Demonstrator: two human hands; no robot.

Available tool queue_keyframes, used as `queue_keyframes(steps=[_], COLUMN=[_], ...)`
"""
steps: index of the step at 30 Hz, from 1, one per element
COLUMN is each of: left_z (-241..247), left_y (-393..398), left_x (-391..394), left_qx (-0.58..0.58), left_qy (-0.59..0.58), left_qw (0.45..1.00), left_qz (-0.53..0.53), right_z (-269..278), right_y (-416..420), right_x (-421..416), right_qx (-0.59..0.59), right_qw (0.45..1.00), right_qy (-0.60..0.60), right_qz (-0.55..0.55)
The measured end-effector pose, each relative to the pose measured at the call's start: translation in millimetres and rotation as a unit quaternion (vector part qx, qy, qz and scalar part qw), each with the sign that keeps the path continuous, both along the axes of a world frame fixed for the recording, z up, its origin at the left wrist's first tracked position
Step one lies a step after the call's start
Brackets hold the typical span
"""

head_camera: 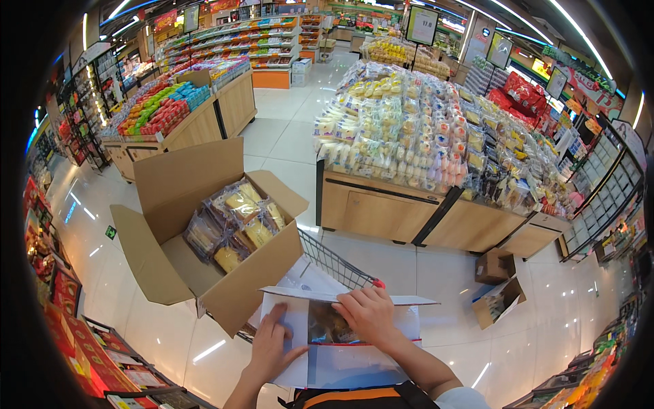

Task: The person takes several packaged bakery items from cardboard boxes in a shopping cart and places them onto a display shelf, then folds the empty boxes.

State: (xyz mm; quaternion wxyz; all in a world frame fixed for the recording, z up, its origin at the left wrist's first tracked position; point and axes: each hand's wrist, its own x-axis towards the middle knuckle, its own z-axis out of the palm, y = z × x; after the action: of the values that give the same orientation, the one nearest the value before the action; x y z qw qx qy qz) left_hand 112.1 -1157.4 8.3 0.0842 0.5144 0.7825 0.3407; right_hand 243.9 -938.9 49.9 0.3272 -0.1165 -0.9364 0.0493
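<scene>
A white cardboard carton [357,365] with red edging stands right in front of my body, partly opened. My right hand [370,313] curls its fingers over the raised far flap [409,300] of this carton. Against the left flap [296,327] lies my left hand [276,345], fingers spread and thumb pointing right. Through the opening, brownish wrapped goods [329,324] show; my right hand and forearm hide part of them. Beyond it to the left, a large brown carton [265,266] stands with its flaps up, partly filled with clear-wrapped yellow cakes [242,204].
A wire shopping cart [337,260] is partly visible beneath the cartons. Ahead right is a wooden display stand [383,209] heaped with packaged bakery goods. Two small brown boxes [494,267] lie on the floor at right. Another wooden stand [194,122] holds colourful packets. Shelves line both sides.
</scene>
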Motion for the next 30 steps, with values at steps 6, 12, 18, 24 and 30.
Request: queue_keyframes(steps=[6,12,18,24,30], left_z=[-11,-18,-9,34,16], left_y=[32,30,13,38,59], left_x=[-8,-9,3,13,-1], left_qx=[-0.017,-0.02,0.206,0.021,-0.079], left_qy=[0.164,0.176,0.207,0.232,0.241], left_qw=[0.986,0.984,0.956,0.967,0.958], left_qz=[-0.022,0.005,-0.038,-0.109,-0.134], right_z=[-4,-33,-53,-51,-47], right_y=[-11,-35,-44,-42,-58], right_x=[6,22,39,41,60], right_qx=[-0.01,-0.098,-0.127,-0.142,-0.125], right_qw=[0.998,0.994,0.991,0.988,0.991], right_qy=[-0.049,-0.039,-0.025,-0.033,0.017], right_qz=[0.027,0.033,0.032,0.05,0.044])
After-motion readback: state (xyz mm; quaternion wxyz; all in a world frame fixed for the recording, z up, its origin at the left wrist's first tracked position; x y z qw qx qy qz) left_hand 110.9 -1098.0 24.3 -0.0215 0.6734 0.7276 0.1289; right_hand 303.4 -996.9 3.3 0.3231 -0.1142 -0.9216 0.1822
